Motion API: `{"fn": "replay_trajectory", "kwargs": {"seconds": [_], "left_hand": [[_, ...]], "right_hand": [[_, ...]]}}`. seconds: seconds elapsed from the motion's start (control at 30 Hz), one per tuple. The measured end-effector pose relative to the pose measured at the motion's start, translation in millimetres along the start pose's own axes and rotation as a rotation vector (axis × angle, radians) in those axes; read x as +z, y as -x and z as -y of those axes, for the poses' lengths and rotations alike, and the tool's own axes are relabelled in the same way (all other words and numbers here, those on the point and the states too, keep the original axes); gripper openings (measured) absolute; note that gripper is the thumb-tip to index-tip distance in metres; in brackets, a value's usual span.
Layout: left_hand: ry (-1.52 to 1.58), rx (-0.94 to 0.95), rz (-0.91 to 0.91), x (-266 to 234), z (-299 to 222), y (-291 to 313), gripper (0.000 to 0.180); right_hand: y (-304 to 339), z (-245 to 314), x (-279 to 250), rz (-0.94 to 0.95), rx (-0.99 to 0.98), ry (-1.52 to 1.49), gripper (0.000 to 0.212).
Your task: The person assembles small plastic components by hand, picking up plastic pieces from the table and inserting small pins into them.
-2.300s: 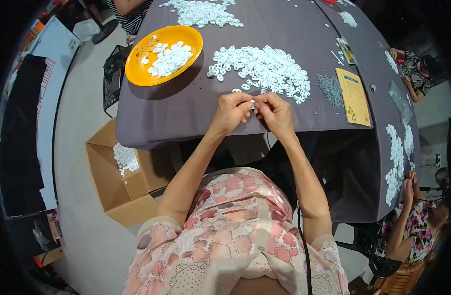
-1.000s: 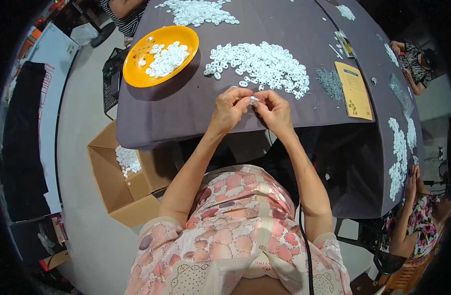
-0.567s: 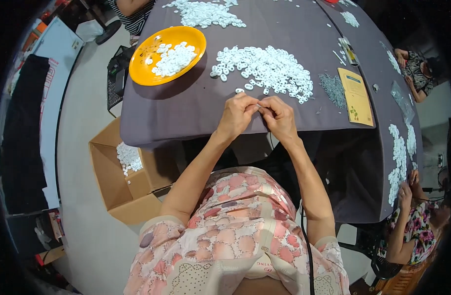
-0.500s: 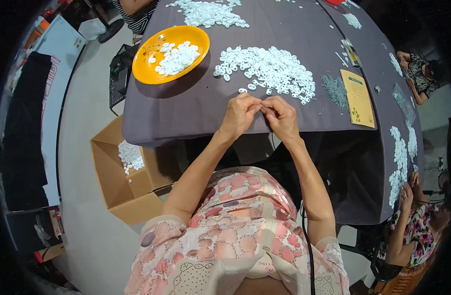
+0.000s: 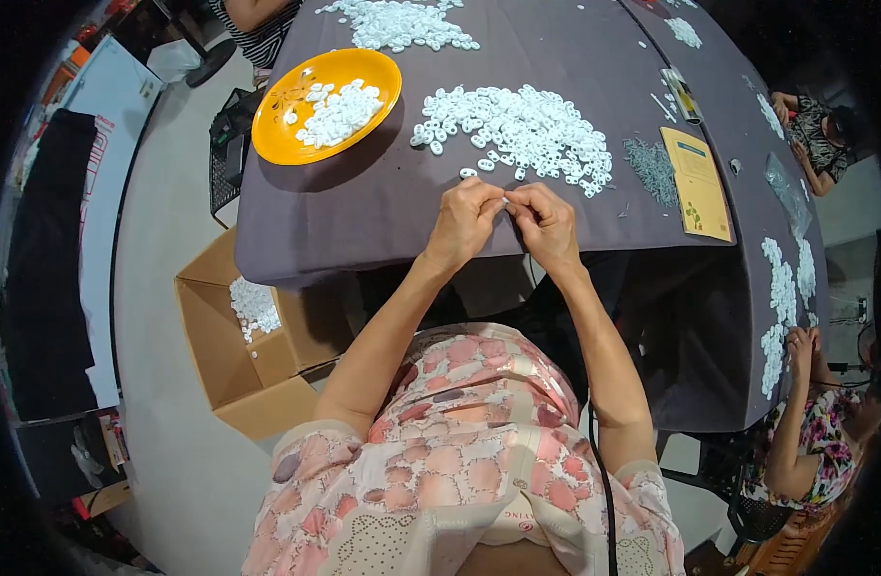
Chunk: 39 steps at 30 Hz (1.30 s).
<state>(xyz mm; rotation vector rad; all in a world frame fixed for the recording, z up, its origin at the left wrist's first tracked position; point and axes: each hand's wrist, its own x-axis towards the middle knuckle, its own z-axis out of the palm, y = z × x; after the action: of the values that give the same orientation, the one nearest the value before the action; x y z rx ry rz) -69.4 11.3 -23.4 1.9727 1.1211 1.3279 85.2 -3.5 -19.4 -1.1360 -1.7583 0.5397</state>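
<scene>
My left hand [image 5: 463,221] and my right hand [image 5: 546,223] meet just above the table's near edge, thumbs and forefingers pinched together. Between the fingertips shows a bit of a small white piece [image 5: 506,201], mostly covered by the fingers. Just beyond my hands spreads a heap of small white oval plastic pieces with holes [image 5: 531,130]. One loose oval piece [image 5: 468,173] lies close to my left fingers. Right of the heap is a pile of thin grey pin-like pieces [image 5: 650,165].
A yellow-orange plate [image 5: 277,134] holding white pieces stands left on the dark tablecloth [image 5: 344,226]. Beside the grey pile lies a yellow booklet [image 5: 698,182]. An open cardboard box [image 5: 215,341] with white pieces sits on the floor. Other people [image 5: 796,413] work at the right side.
My hands stay pinched together in nearly the same place, with a small shift of the fingertips. The view has shifted slightly. At the right, a person's hands have moved a little up.
</scene>
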Motion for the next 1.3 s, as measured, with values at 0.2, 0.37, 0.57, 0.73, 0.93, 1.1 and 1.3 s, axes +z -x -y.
{"fn": "replay_trajectory", "kwargs": {"seconds": [0.2, 0.37, 0.57, 0.73, 0.93, 1.1, 1.3], "left_hand": [[-0.059, 0.018, -0.025, 3.4, -6.1, 2.5, 0.008], [-0.13, 0.052, -0.017, 6.1, -1.0, 4.1, 0.009], [-0.156, 0.04, -0.014, 7.8, -3.2, 4.4, 0.007], [-0.198, 0.055, -0.012, 8.3, -6.6, 5.6, 0.006], [-0.302, 0.033, 0.017, 10.2, -7.2, 6.2, 0.007], [-0.298, 0.019, 0.021, 7.2, -10.1, 5.2, 0.003], [-0.266, 0.019, 0.032, 5.4, -6.0, 5.4, 0.009]], "right_hand": [[-0.5, -3.8, 2.0, -0.026, -0.045, -0.007, 0.02], [-1.3, -8.8, 3.8, -0.009, -0.063, 0.036, 0.022], [0.5, -10.1, 5.6, -0.027, -0.166, 0.104, 0.024], [1.4, -8.8, 6.2, -0.04, -0.191, 0.131, 0.025], [2.0, -10.1, 4.9, -0.029, -0.229, 0.127, 0.025], [2.8, -13.6, 5.6, -0.035, -0.262, 0.136, 0.024], [3.7, -14.0, 5.4, -0.021, -0.21, 0.074, 0.023]]}}
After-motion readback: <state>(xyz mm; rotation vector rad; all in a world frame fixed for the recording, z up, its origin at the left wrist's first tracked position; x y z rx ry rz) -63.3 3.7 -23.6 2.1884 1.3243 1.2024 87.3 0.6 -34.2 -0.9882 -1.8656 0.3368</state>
